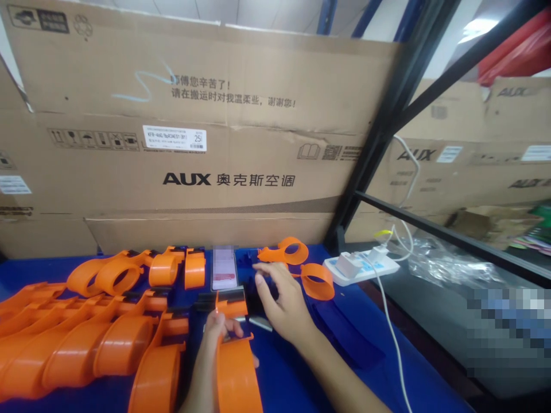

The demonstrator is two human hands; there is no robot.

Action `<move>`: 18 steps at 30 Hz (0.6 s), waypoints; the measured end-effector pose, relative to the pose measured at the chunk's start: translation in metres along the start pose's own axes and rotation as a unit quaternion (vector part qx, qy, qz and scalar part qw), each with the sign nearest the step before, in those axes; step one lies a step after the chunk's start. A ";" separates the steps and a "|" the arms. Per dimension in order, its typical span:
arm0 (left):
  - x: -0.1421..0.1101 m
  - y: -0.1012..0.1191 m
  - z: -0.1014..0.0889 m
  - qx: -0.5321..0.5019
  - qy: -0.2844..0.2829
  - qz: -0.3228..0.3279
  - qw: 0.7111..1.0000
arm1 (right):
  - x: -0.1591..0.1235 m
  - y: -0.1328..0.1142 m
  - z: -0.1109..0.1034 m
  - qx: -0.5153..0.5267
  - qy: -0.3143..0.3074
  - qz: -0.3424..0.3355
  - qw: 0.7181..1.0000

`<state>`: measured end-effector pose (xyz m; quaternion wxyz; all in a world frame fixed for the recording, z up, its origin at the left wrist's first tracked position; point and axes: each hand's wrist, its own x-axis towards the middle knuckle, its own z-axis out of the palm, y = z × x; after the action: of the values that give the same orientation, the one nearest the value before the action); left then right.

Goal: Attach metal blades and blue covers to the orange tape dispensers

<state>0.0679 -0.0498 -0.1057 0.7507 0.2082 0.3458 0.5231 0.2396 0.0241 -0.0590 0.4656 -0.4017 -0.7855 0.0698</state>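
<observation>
My left hand (210, 344) is closed round an orange plastic ring-shaped part (237, 373), held upright near the bottom middle. A black strip (230, 296) sits at the top of this part. My right hand (282, 295) is to the right of it, with thumb and fingers apart and slightly bent. It reaches over dark things on the blue table, and what lies under its palm is hidden. Just beyond its fingertips is a small dark blue piece (247, 256). Two loose orange ring parts (295, 251) lie beyond and right of it.
Rows of similar orange parts (124, 344) cover the left of the blue table (357, 310). A phone (224, 268) stands at the back. A white power strip (361, 265) with a cable is at the right edge, beside a black metal frame (379, 126). Large cardboard boxes (241, 149) form the back.
</observation>
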 end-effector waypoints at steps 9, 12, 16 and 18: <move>-0.009 0.002 0.011 -0.005 0.029 -0.021 0.999 | -0.005 0.027 0.006 -0.309 -0.069 0.015 0.949; -0.011 0.004 0.015 0.000 0.039 -0.014 0.999 | -0.006 0.027 0.006 -0.331 -0.111 0.040 0.936; -0.013 0.005 0.018 0.006 0.049 -0.009 0.999 | -0.003 0.026 0.005 -0.323 -0.142 0.063 0.934; -0.013 0.004 0.017 0.010 0.048 -0.011 0.999 | -0.002 0.025 0.004 -0.320 -0.150 0.071 0.933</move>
<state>0.0751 -0.0593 -0.0871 0.7370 0.1862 0.3889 0.5206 0.2512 0.0404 -0.0751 0.1830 -0.5691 -0.7963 -0.0927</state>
